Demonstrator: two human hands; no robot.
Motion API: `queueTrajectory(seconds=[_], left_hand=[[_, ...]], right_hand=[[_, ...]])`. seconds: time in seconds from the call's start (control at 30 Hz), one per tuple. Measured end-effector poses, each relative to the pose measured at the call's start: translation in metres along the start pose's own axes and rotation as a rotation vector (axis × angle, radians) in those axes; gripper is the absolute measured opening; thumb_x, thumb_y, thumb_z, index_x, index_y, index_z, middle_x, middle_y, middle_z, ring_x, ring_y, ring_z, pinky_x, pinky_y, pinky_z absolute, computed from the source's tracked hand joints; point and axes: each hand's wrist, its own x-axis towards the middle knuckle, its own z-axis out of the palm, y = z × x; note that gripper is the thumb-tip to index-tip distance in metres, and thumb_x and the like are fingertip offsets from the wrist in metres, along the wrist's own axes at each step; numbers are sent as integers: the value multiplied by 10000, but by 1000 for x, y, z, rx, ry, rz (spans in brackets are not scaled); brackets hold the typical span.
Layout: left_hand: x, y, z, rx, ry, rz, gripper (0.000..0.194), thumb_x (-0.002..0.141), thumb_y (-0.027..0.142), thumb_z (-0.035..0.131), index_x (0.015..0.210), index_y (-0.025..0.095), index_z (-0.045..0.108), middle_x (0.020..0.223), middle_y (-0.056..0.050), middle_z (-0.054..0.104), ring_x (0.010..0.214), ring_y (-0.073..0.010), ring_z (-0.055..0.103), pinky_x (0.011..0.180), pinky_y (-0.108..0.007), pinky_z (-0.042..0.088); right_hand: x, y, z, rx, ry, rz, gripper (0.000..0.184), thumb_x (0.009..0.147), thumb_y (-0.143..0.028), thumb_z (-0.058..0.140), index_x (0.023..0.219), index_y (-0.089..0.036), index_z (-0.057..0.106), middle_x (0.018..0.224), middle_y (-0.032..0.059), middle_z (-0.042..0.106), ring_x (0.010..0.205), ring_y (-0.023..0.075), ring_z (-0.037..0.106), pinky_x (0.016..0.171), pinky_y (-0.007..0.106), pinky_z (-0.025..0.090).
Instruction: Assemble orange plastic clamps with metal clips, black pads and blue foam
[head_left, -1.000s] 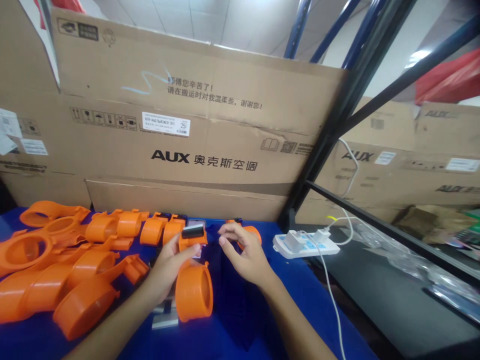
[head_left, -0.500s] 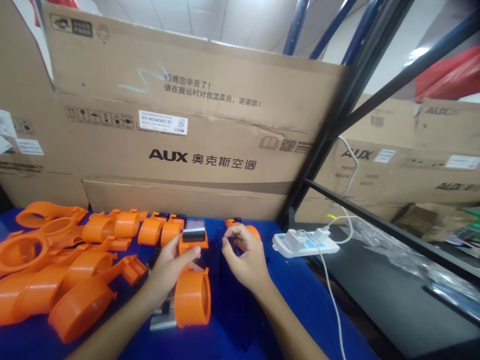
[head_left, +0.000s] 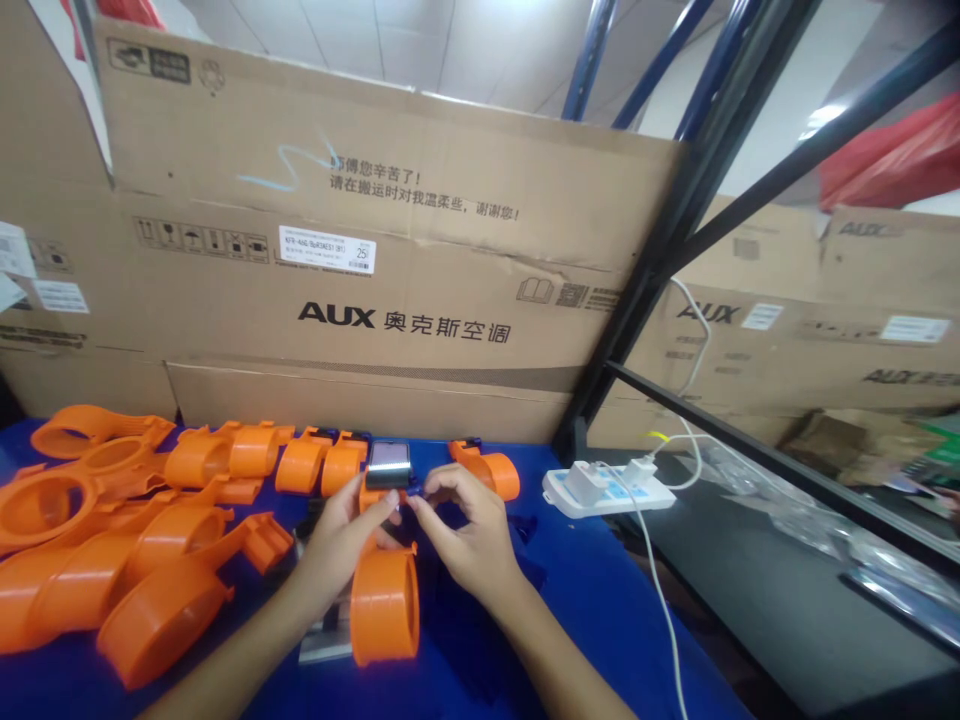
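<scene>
Nearest me, over the blue surface point(head_left: 619, 600), my left hand point(head_left: 343, 528) grips the orange dispenser point(head_left: 385, 605) below its black roller point(head_left: 390, 477), probably to brace it; my right hand's point(head_left: 472, 535) fingers seem pinched on a small blue piece point(head_left: 415, 487) beside it. Beyond, other orange dispensers point(head_left: 298, 463) stand aligned, presumably for easy reach.

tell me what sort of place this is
Probably a workshop or warehouse work area: large AUX-printed cardboard stands behind a blue-covered table, many orange ring-shaped parts lie on it, and a black metal frame rises at the right.
</scene>
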Motion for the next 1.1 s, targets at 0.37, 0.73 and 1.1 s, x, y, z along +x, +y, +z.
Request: queueTrajectory(seconds=[0.37, 0.73, 1.1], left_hand=[[-5, 2, 2, 55, -55, 33, 395, 815, 456, 795, 1058, 179, 652, 779, -3, 656, 619, -164, 686, 649, -306, 598], [-3, -3, -2, 92, -90, 35, 360, 844, 444, 771, 1063, 182, 658, 809, -18, 691, 629, -177, 699, 648, -314, 596], [-2, -1, 1, 10, 17, 57, 343, 809, 423, 806, 986, 167, 661, 747, 7, 661, 621, -154, 670, 653, -299, 593]], right_hand=[[3, 3, -11, -118, -89, -165, 129, 929, -195, 637, 860, -240, 538, 903, 55, 662, 855, 208, 647, 762, 345, 559], [2, 8, -21, -188, -199, -212, 134, 931, -241, 662, 1040, -237, 583, 1148, 120, 714, 1063, 251, 696, 895, 401, 598], [-10, 21, -4, -311, -106, -374, 511, 978, -122, 588, 1482, -191, 536, 1385, 131, 668, 1236, 254, 678, 1026, 376, 597]])
